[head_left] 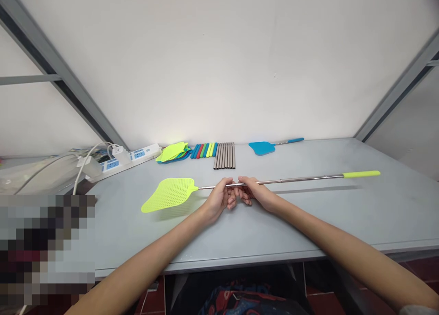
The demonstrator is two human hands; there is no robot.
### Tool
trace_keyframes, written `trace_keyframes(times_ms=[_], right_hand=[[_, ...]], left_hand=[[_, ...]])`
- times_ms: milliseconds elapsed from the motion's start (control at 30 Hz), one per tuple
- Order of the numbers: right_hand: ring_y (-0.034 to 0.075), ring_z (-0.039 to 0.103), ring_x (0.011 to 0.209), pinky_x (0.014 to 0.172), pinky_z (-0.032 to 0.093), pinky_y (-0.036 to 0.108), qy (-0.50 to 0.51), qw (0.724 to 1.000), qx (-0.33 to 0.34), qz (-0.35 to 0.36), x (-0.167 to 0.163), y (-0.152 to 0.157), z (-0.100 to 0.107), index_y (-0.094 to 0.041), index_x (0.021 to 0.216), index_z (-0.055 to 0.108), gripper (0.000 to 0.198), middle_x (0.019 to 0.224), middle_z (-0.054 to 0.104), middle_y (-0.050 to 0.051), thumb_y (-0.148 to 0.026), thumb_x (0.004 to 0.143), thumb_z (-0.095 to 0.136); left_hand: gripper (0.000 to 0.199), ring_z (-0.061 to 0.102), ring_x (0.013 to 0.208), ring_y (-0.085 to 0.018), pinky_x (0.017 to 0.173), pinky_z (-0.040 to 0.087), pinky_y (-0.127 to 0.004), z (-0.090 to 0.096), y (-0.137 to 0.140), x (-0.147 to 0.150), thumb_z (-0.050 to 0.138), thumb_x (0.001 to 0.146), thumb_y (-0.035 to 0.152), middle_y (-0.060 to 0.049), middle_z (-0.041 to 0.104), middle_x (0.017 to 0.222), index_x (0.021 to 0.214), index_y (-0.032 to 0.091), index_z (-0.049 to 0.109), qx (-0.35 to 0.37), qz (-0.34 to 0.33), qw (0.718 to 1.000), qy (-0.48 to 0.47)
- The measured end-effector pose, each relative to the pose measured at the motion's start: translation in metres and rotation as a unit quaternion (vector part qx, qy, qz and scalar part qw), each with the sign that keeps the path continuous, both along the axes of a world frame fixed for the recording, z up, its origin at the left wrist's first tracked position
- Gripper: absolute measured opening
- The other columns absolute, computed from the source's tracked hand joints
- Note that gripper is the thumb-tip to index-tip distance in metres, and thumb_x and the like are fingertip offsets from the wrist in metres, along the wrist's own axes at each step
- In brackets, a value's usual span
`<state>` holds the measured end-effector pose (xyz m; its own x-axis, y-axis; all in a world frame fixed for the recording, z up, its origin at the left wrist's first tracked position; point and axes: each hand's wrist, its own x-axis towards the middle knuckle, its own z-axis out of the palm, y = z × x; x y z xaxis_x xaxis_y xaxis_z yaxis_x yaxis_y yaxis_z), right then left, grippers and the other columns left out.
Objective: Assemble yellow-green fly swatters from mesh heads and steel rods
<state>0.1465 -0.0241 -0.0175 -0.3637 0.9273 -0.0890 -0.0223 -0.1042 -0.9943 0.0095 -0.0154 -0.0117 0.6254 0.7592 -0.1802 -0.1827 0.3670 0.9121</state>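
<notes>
Both hands hold a long fly swatter level above the grey table. Its yellow-green perforated head points left, and its yellow-green grip lies out to the right. My left hand is closed on the metal rod on the head side, thumb on top. Close beside it, my right hand pinches the same rod, thumb on top and fingers curled below. The fingertips of the two hands nearly meet under the rod. Behind them, several metal tubes lie side by side on the table.
Left of the tubes lie several coloured grips and a pile of swatter heads. A blue fly swatter rests near the wall. A power strip with plugs and cables occupies the left of the table.
</notes>
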Motion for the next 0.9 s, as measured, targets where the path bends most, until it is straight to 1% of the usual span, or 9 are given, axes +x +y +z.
trace_keyframes(times_ms=[200,633,900], right_hand=[[0.008,0.039,0.035,0.036,0.031,0.020,0.007,1.000,0.012,0.007,0.0005,-0.0007,-0.0020,-0.014,0.051,0.049,0.044,0.039,0.038,-0.002,-0.041,0.080,0.030],[0.008,0.040,0.036,0.037,0.031,0.020,0.004,1.000,0.005,-0.001,0.0001,-0.0004,-0.0019,-0.014,0.051,0.048,0.043,0.040,0.039,-0.002,-0.041,0.079,0.031],[0.007,0.038,0.034,0.038,0.029,0.021,0.015,1.000,0.012,0.011,0.0015,0.0006,-0.0031,-0.014,0.046,0.045,0.045,0.038,0.035,-0.003,-0.043,0.079,0.033]], left_hand=[[0.040,0.033,0.029,-0.007,0.039,0.026,-0.022,-0.0017,0.0006,-0.0003,0.028,0.077,0.038,0.004,0.035,0.034,0.051,0.014,0.046,-0.005,-0.005,1.000,0.008],[0.041,0.035,0.030,-0.007,0.040,0.026,-0.022,-0.0052,0.0010,-0.0013,0.027,0.078,0.037,0.004,0.036,0.035,0.053,0.013,0.048,0.005,-0.007,1.000,-0.013],[0.040,0.034,0.030,-0.008,0.041,0.028,-0.023,-0.0024,0.0003,-0.0009,0.026,0.078,0.038,0.004,0.036,0.033,0.051,0.015,0.045,0.004,-0.009,1.000,0.021]])
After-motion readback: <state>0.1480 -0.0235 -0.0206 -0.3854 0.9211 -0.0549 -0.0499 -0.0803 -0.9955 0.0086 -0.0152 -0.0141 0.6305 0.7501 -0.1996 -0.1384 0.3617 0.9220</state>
